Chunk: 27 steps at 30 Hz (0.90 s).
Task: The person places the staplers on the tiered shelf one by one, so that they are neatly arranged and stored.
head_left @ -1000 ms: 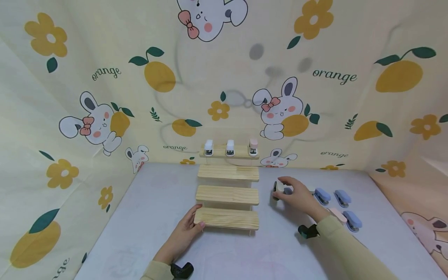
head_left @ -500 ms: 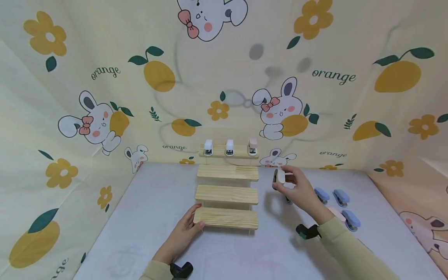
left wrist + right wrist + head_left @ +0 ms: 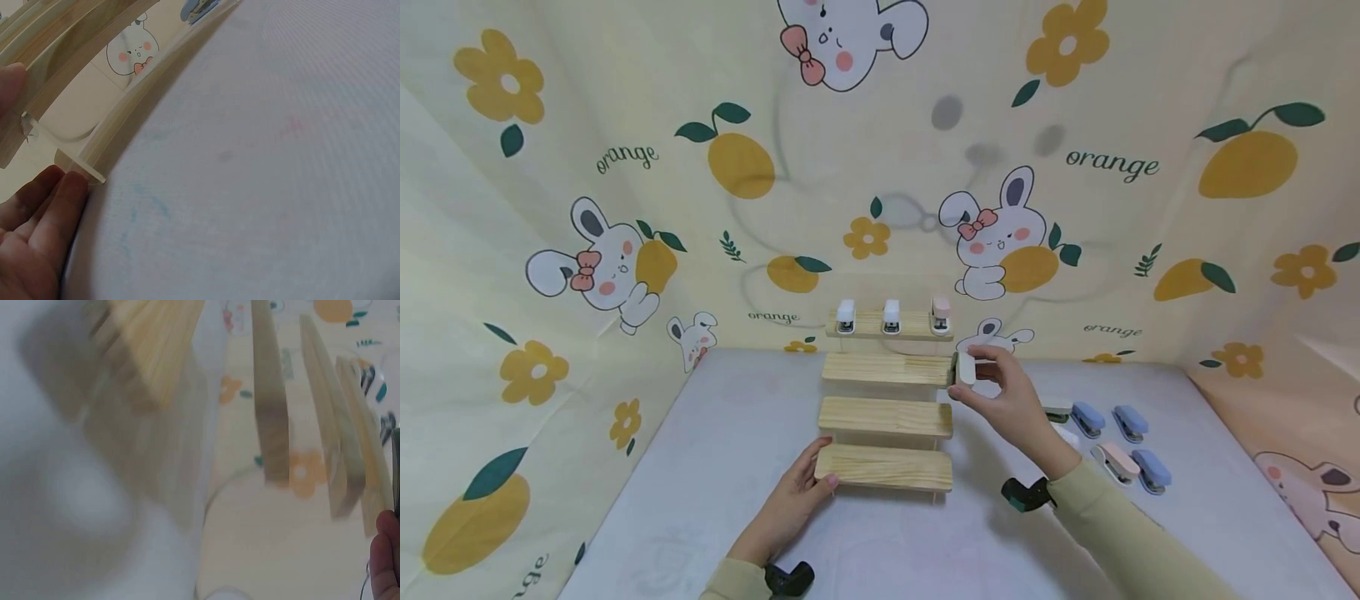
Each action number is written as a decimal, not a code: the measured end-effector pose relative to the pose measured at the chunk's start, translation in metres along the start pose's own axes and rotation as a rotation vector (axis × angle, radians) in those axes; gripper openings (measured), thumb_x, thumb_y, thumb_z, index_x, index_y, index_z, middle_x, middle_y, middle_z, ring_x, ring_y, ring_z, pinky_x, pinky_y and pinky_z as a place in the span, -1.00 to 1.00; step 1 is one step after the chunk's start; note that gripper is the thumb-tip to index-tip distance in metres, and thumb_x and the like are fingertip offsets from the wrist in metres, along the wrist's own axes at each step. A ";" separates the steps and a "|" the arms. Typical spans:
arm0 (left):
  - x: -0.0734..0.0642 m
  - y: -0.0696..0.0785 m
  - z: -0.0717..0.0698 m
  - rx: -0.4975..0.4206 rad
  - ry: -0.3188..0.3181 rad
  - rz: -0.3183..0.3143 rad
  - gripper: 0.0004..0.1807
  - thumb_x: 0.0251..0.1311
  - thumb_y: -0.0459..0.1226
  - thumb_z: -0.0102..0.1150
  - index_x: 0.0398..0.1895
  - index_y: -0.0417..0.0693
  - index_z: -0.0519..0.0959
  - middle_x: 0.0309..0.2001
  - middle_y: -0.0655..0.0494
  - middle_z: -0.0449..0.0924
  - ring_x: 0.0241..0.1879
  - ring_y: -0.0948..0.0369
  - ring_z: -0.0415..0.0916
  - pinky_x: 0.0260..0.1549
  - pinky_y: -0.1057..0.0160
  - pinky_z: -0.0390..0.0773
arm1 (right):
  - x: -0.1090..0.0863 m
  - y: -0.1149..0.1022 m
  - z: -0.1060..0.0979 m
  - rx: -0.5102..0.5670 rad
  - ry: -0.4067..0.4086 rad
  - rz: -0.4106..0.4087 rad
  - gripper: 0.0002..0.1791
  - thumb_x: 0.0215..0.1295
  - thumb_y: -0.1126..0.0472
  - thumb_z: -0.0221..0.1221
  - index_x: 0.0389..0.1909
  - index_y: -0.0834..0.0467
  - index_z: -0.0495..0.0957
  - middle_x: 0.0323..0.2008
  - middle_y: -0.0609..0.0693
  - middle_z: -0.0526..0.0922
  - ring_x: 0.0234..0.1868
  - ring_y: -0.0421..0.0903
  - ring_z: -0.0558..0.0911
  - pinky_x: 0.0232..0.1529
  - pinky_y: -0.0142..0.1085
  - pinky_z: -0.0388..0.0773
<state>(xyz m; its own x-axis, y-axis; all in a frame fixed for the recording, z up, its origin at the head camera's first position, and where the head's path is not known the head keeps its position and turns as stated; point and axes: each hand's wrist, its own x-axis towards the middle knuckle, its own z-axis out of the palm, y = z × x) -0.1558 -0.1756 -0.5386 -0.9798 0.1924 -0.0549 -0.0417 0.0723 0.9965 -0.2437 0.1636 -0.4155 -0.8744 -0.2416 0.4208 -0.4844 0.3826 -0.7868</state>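
Right hand (image 3: 1011, 404) and left hand (image 3: 790, 504) are both occupied. Fingers and thumb of the right pinch a pale stapler (image 3: 966, 369), the gap between them no wider than its body. It hangs at the right end of the second tier from the top (image 3: 883, 368) of a wooden stand, overlapping that corner in the head view; whether they touch I cannot tell. The left is partly closed on the left end of the lowest tier (image 3: 883, 468), thumb at its front left corner, seemingly to steady the stand.

Two white staplers (image 3: 868, 317) and a pink-topped stapler (image 3: 941, 316) stand along the top tier (image 3: 917, 323), the pink one by its right end. Toward the right edge of the surface (image 3: 662, 467) lie three blue staplers (image 3: 1130, 423), a pink stapler (image 3: 1116, 462) and two pale ones partly hidden behind the right wrist.

The step in hand looks like setting the stapler onto the second tier. I judge the next move calls for bringing it in from the board's right edge, turning its mouth to the front edge like those above, lowering its base flat, then letting go without nudging the stand.
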 end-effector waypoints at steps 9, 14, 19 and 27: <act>0.000 -0.001 -0.001 -0.010 -0.013 -0.010 -0.20 0.24 -0.10 0.25 0.49 0.12 0.10 0.47 -0.04 0.07 0.42 0.09 0.07 0.28 0.32 0.22 | 0.016 -0.021 0.044 0.107 -0.029 0.015 -0.27 0.07 -0.06 0.42 0.22 0.10 0.36 0.16 -0.05 0.41 0.06 -0.03 0.51 0.09 -0.03 0.49; 0.001 0.000 -0.001 -0.017 -0.017 -0.006 -0.21 0.25 -0.11 0.25 0.48 0.11 0.10 0.47 -0.05 0.07 0.42 0.09 0.07 0.28 0.32 0.21 | 0.026 -0.028 0.070 0.218 -0.035 0.023 -0.28 0.05 -0.02 0.44 0.18 0.11 0.35 0.09 -0.01 0.45 0.04 -0.04 0.54 0.01 -0.11 0.58; 0.001 0.000 -0.001 -0.020 -0.019 -0.009 -0.22 0.25 -0.12 0.24 0.48 0.12 0.10 0.48 -0.05 0.06 0.42 0.08 0.06 0.30 0.29 0.19 | 0.033 -0.037 0.091 0.231 -0.039 0.039 -0.29 0.06 -0.07 0.41 0.17 0.07 0.35 0.04 -0.03 0.49 0.02 -0.10 0.57 -0.07 -0.24 0.61; 0.000 0.000 -0.001 -0.023 -0.033 -0.004 -0.23 0.27 -0.11 0.22 0.49 0.13 0.09 0.47 -0.06 0.06 0.42 0.09 0.06 0.29 0.30 0.21 | 0.047 -0.045 0.117 0.214 -0.031 0.048 -0.30 0.03 -0.09 0.42 0.13 0.09 0.37 0.05 -0.09 0.48 0.02 -0.16 0.58 -0.04 -0.26 0.61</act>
<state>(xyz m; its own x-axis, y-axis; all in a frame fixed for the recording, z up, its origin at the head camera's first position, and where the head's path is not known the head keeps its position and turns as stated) -0.1563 -0.1770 -0.5383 -0.9726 0.2245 -0.0602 -0.0501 0.0502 0.9975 -0.2598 0.0306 -0.4131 -0.8934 -0.2560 0.3691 -0.4220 0.1973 -0.8849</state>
